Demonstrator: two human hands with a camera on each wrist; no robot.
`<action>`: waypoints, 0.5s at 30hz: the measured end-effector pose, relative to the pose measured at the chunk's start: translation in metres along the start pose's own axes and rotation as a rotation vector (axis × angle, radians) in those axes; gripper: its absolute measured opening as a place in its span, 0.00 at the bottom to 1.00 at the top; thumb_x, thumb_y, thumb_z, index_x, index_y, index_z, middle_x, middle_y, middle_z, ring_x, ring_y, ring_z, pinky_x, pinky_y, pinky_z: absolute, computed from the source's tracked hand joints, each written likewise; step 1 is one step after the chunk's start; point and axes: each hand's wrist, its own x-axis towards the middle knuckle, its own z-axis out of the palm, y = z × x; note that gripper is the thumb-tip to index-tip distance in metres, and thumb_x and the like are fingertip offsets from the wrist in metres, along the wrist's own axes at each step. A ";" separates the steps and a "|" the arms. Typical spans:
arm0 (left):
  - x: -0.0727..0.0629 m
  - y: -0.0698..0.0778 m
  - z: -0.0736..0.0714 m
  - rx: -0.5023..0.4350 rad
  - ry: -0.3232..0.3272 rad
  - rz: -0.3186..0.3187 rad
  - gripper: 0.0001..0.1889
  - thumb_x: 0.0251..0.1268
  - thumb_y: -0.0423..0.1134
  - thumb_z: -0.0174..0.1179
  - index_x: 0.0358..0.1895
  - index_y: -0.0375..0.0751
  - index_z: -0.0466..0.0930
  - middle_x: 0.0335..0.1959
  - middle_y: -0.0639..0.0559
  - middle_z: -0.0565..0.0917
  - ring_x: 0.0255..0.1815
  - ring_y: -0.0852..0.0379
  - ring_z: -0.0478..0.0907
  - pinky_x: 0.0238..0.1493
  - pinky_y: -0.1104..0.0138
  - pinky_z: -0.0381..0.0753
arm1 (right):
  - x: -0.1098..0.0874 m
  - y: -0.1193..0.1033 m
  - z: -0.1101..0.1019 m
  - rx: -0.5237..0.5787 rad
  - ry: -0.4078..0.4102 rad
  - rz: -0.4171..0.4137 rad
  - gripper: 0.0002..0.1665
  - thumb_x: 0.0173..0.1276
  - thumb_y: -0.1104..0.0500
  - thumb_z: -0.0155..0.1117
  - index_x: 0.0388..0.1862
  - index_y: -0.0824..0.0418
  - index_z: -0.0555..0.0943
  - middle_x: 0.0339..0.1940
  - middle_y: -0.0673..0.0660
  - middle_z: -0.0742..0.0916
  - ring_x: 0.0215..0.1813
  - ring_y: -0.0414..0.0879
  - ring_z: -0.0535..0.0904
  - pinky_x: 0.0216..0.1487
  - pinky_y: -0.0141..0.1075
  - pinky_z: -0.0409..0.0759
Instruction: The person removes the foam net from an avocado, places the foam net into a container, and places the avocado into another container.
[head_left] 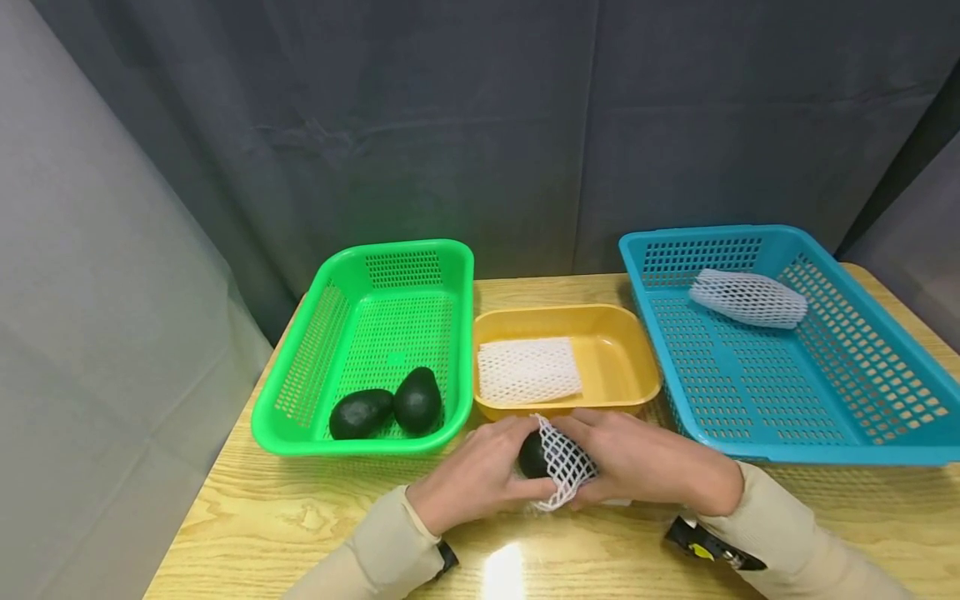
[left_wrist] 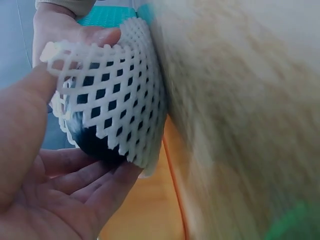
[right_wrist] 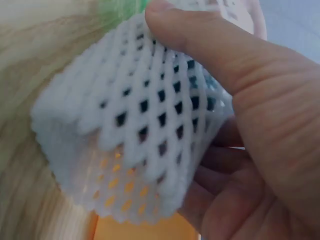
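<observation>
Just in front of the yellow tray, both hands hold a dark avocado (head_left: 531, 457) partly inside a white foam net sleeve (head_left: 567, 460). My left hand (head_left: 483, 471) grips the avocado at its bare end. In the left wrist view its fingers curl under the dark skin (left_wrist: 90, 140), and its thumb is at the net's rim. My right hand (head_left: 637, 460) holds the net from the other side, thumb laid over the mesh (right_wrist: 150, 110) in the right wrist view. The net's far end hangs loose and open there.
At left, a green basket (head_left: 266, 417) holds two avocados (head_left: 417, 402). The yellow tray (head_left: 615, 367) contains flat white foam nets (head_left: 528, 371). On the right stands a blue basket (head_left: 757, 417) with a net-covered bundle (head_left: 748, 298). Dark cloth hangs behind the wooden table (head_left: 247, 517).
</observation>
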 end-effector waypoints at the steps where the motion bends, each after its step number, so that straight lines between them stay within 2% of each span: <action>1: 0.000 0.000 0.000 0.001 -0.004 -0.004 0.31 0.64 0.56 0.69 0.64 0.42 0.76 0.52 0.52 0.86 0.45 0.64 0.82 0.42 0.77 0.80 | 0.000 0.000 0.001 0.007 0.002 0.000 0.46 0.54 0.38 0.81 0.65 0.60 0.78 0.50 0.49 0.86 0.45 0.36 0.83 0.44 0.32 0.85; 12: 0.001 -0.001 0.001 -0.010 -0.012 -0.002 0.29 0.65 0.50 0.70 0.64 0.38 0.77 0.49 0.50 0.87 0.41 0.65 0.80 0.37 0.79 0.77 | 0.001 -0.001 0.003 -0.004 -0.006 -0.009 0.43 0.59 0.35 0.77 0.64 0.59 0.78 0.48 0.49 0.86 0.41 0.33 0.81 0.40 0.29 0.83; 15: 0.001 -0.001 0.002 -0.013 -0.006 0.004 0.28 0.64 0.50 0.70 0.62 0.39 0.77 0.47 0.51 0.87 0.40 0.66 0.80 0.36 0.80 0.77 | 0.001 -0.002 0.002 -0.005 0.000 -0.019 0.40 0.59 0.38 0.78 0.62 0.59 0.79 0.47 0.49 0.86 0.40 0.32 0.80 0.39 0.28 0.83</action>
